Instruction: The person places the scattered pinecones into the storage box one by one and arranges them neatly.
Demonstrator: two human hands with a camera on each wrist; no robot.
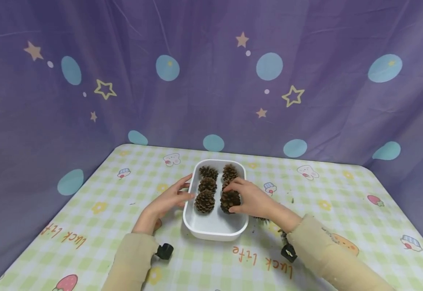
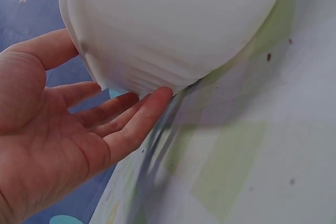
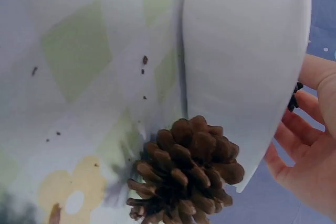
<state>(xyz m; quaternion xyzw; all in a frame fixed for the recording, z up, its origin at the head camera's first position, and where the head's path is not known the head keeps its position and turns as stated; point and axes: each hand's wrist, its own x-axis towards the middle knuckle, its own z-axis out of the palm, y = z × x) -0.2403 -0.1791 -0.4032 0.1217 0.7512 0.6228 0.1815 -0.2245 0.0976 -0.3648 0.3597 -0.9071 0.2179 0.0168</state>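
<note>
A white rectangular bin sits on the table with several brown pine cones inside, in two rows. The left row holds three, the nearest pine cone close to the bin's middle. My left hand rests against the bin's left side, fingers nearly straight along the outer wall and thumb at the rim; its fingers touch the white wall. Over the right row, my right hand grips a dark pine cone between thumb and fingers, low inside the bin. Its fingers partly cover another cone behind it.
Outside the bin, on its right, lies a loose pine cone, mostly under my right forearm in the head view. Small brown crumbs dot the checked tablecloth. A purple curtain hangs behind the table.
</note>
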